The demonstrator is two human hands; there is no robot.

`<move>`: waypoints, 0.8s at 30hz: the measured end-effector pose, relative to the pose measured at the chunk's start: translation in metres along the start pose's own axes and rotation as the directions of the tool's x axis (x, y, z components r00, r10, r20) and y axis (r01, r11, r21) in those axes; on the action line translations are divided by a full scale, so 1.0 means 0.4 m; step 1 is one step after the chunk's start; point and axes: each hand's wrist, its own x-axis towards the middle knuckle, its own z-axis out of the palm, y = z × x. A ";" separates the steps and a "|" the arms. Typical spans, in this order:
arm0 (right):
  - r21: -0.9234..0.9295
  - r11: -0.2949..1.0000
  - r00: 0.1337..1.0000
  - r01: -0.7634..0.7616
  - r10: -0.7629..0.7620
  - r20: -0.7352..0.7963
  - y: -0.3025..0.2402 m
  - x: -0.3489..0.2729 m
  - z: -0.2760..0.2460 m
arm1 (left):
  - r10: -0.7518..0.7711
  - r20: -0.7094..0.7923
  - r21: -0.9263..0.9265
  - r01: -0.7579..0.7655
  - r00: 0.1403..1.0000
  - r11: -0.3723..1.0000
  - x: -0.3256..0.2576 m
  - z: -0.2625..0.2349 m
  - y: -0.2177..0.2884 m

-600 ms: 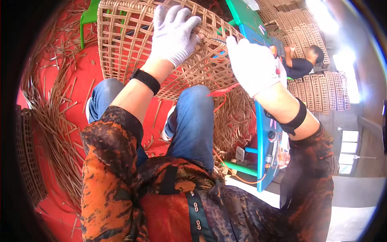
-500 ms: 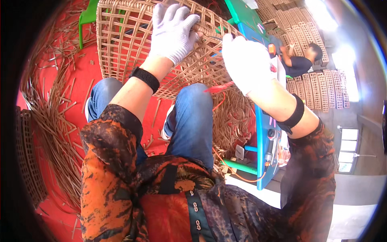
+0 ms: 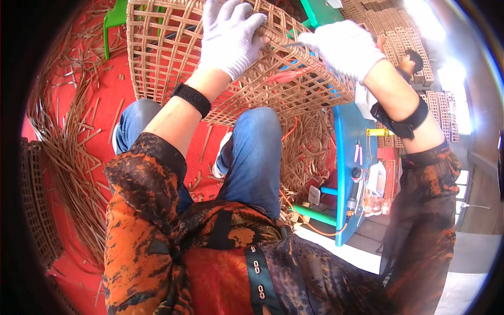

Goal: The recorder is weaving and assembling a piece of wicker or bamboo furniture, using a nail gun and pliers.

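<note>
A tan open-weave basket (image 3: 165, 65) rests tilted above my knees, its top reaching past the upper edge of the view. My left hand (image 3: 230, 41), in a white glove, grips the basket's thick bound edge, the thumb on the near side and the fingers over the top. To its right, my right hand (image 3: 346, 50), also gloved in white, is closed at the basket's edge. From its fingers a thin, dark grey, slender piece (image 3: 294, 45) points toward the weave; I cannot tell its exact kind. Red string (image 3: 296, 73) lies against the basket's side.
Blue table (image 3: 344, 173) on the right carries pink-handled tools (image 3: 358, 153) and a bottle. An orange cord (image 3: 315, 229) hangs below it. Loose strips (image 3: 73, 157) litter the red floor (image 3: 113, 100). A green chair (image 3: 114, 18) stands far left; another person (image 3: 412, 62) sits far right.
My right hand has moved right and slightly up, uncovering more of the basket's side and the red string. My left hand keeps its grip, shifted slightly with the basket.
</note>
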 end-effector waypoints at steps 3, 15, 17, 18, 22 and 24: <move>0.151 0.987 0.996 0.063 -0.052 -0.074 -0.010 0.035 0.048 | -0.003 -0.022 -0.058 0.001 1.000 0.998 -0.020 0.004 -0.005; 0.121 0.965 0.944 -0.233 0.254 -0.212 -0.112 -0.128 0.061 | -0.043 0.054 -0.007 0.044 0.998 0.999 -0.026 -0.005 0.005; 0.174 0.947 0.929 -0.271 0.304 -0.212 -0.142 -0.130 0.060 | -0.104 0.033 0.023 0.103 0.994 0.994 -0.025 -0.006 0.015; 0.171 0.942 0.914 -0.289 0.324 -0.242 -0.156 -0.132 0.061 | -0.103 0.024 0.019 0.103 0.994 0.995 -0.025 -0.008 0.017; 0.215 0.943 0.922 -0.252 0.302 -0.242 -0.177 -0.113 0.094 | -0.068 0.045 0.019 0.067 0.997 0.998 -0.028 -0.022 0.010; 0.219 0.931 0.928 -0.291 0.331 -0.172 -0.178 -0.113 0.112 | -0.045 0.083 0.038 0.042 0.996 0.998 -0.032 -0.029 0.003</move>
